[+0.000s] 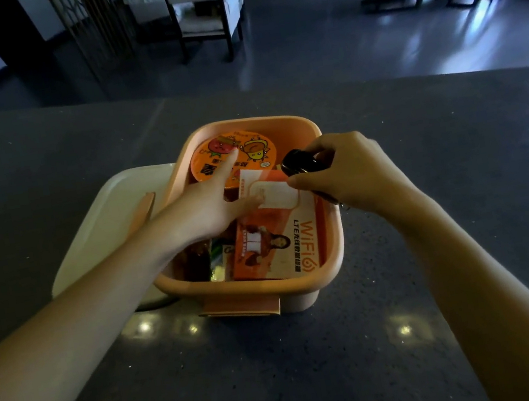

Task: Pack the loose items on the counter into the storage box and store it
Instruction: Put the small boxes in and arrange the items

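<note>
Both hands over the open storage box (334,269) on the dark table (459,169) — packing underway.

Right hand (352,172) holds a small black object (298,161) above the box's right side, fingers clamped on it. Left hand (208,205) reaches into the box, fingers apart, index on the round orange cup lid (212,167), thumb on the orange WiFi carton (283,242). Cream lid (108,232) lies flat just left of the box — touching it.
</note>
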The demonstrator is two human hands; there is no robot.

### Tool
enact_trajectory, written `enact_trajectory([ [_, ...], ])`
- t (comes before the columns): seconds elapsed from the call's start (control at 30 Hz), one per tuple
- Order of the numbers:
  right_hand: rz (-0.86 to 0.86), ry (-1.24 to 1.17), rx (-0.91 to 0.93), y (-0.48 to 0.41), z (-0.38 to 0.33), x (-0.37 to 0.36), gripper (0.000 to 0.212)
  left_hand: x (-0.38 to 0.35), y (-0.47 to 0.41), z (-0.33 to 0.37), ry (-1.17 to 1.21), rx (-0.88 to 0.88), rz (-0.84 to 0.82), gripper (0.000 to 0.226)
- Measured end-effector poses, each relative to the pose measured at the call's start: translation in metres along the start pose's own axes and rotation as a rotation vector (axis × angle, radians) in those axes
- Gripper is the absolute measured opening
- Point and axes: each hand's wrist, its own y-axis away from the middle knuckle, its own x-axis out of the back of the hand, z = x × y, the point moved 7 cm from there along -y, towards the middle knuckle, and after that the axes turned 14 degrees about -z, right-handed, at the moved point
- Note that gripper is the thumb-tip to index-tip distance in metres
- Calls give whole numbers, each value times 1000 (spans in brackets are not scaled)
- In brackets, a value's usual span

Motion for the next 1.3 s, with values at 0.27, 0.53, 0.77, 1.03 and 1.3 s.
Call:
enact_trajectory([
  [0.27,-30,-8,-1,2,-6,-1,39,-27,13,-4,300,-53,-217,74],
  [0.53,-40,-10,86,-10,-53,-20,29,33,39,-38,447,-61,184,52],
  [0.77,-181,102,50,-22,-92,-112,37,70,55,-80,121,-53,420,52],
  [1.03,-39,216,-231,-23,-82,-144,30,62,20,-105,41,-175,232,59],
  [1.3,389,211,-152,-2,-77,-74,32,32,12,-94,196,-344,20,73],
])
